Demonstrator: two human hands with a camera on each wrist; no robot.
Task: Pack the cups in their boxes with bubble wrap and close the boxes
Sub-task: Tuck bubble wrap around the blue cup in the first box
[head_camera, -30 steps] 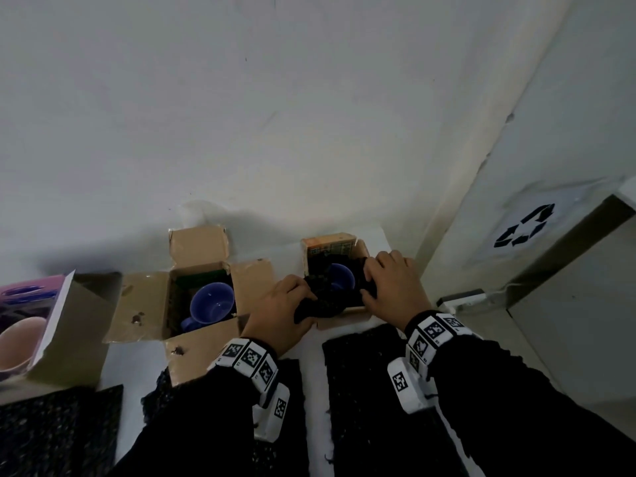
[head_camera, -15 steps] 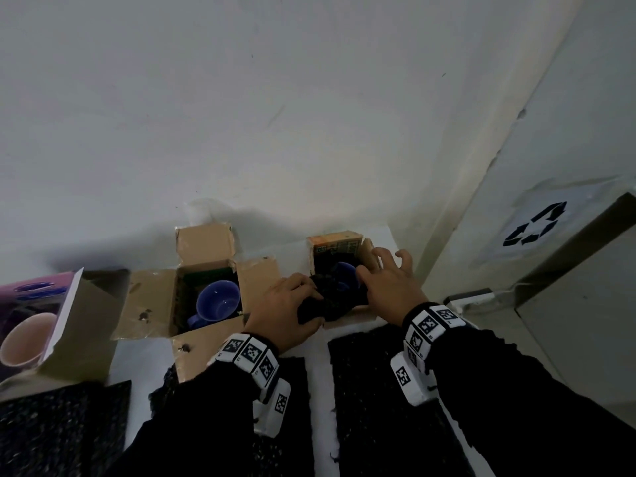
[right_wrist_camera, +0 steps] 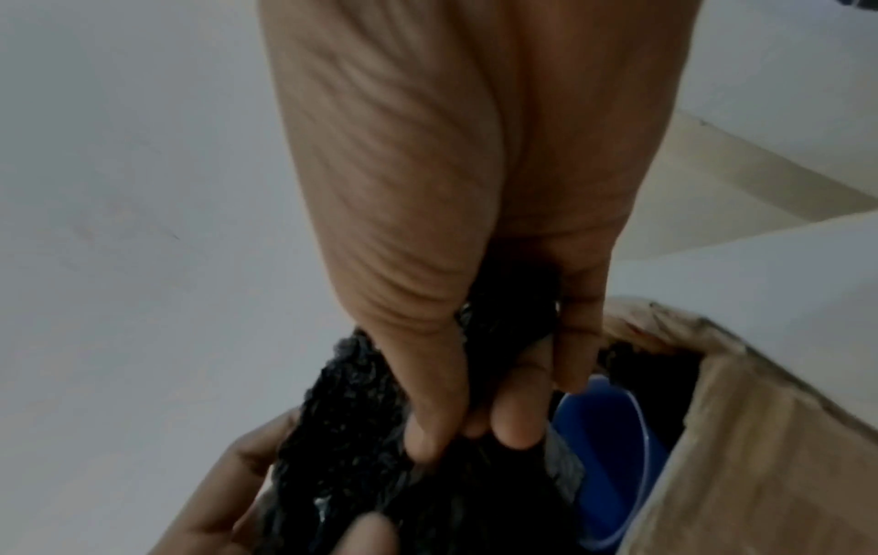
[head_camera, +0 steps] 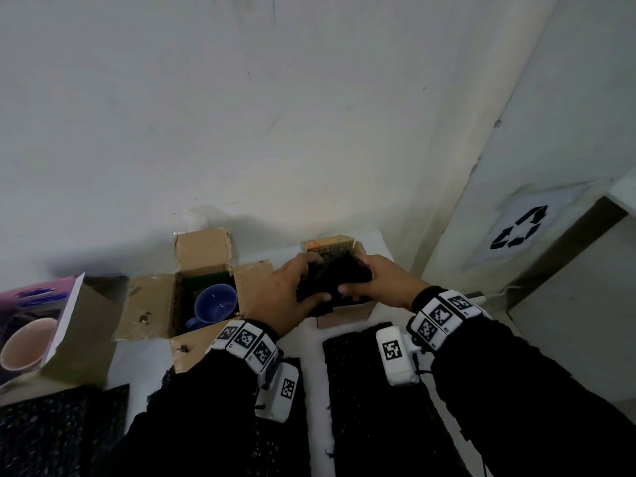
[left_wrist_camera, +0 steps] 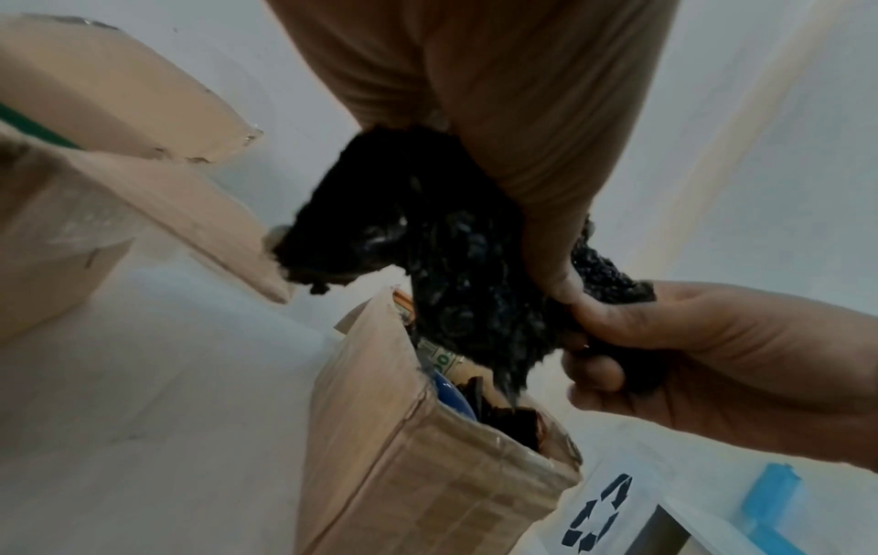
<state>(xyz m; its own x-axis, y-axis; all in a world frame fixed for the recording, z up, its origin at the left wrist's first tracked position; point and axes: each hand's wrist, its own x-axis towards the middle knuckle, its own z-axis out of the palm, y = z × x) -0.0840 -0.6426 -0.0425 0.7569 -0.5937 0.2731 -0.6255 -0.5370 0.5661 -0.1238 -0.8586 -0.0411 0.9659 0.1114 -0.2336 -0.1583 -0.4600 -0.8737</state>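
Both hands' fingers clamped on black bubble wrap (head_camera: 332, 280): left hand (head_camera: 287, 297) and right hand (head_camera: 380, 282) bunched it over the box (head_camera: 344, 313), blue cup (right_wrist_camera: 613, 450) just beneath the fingers.

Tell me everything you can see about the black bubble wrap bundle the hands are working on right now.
The black bubble wrap bundle is a crumpled, glossy wad with small bubbles showing on its surface. The left hand and right hand both grip it with curled fingers, bunching it directly over the mouth of the small open box. Its lower end hangs down into the box, next to the blue cup inside. Most of the wad is above the box rim.
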